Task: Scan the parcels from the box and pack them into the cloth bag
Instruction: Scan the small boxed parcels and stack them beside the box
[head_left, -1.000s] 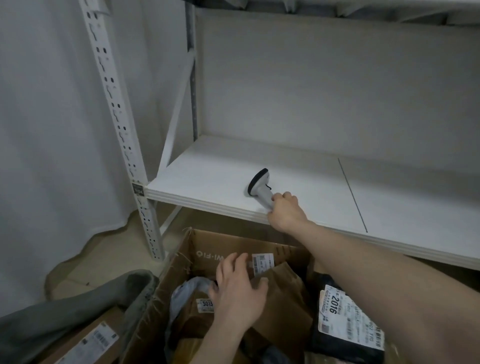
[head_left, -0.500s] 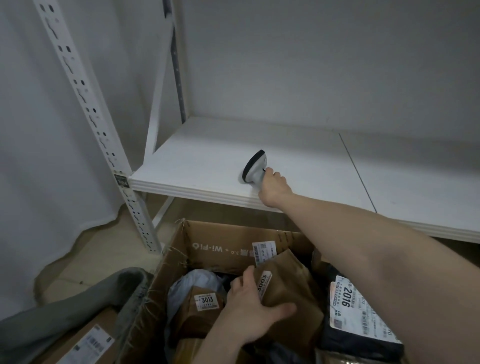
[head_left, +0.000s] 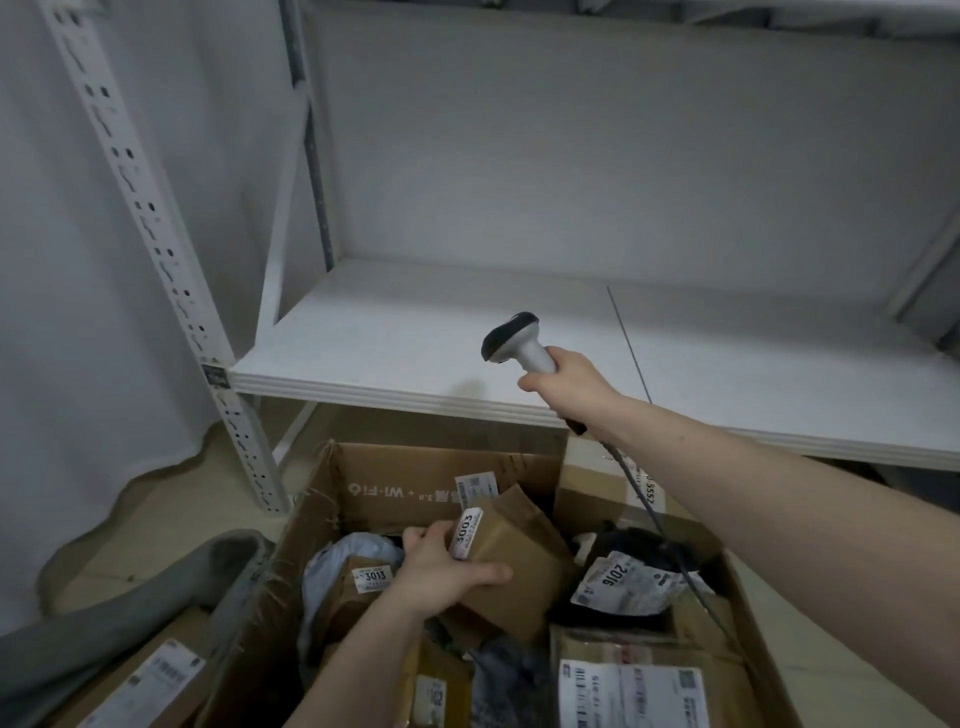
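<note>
A big open cardboard box (head_left: 332, 499) on the floor holds several parcels. My left hand (head_left: 441, 571) grips a brown paper parcel (head_left: 519, 561) with a white label reading 3003, inside the box. My right hand (head_left: 566, 379) holds a white barcode scanner (head_left: 514, 343) by its handle, lifted just above the shelf's front edge, its dark head pointing left and its cable (head_left: 654, 514) trailing down over the box. The grey cloth bag (head_left: 130, 613) lies at the lower left with a labelled parcel (head_left: 156, 680) inside.
A white shelf board (head_left: 389, 338) on a perforated metal upright (head_left: 171, 270) stands right behind the box. Other parcels in the box include a black bag labelled 2016 (head_left: 623, 577), a brown one labelled 3013 (head_left: 363, 587) and a flat labelled parcel (head_left: 634, 686). A white curtain (head_left: 78, 312) hangs at left.
My right hand has closed round the scanner and lifted it off the shelf. My left hand has gone from hovering over the box to gripping the brown 3003 parcel.
</note>
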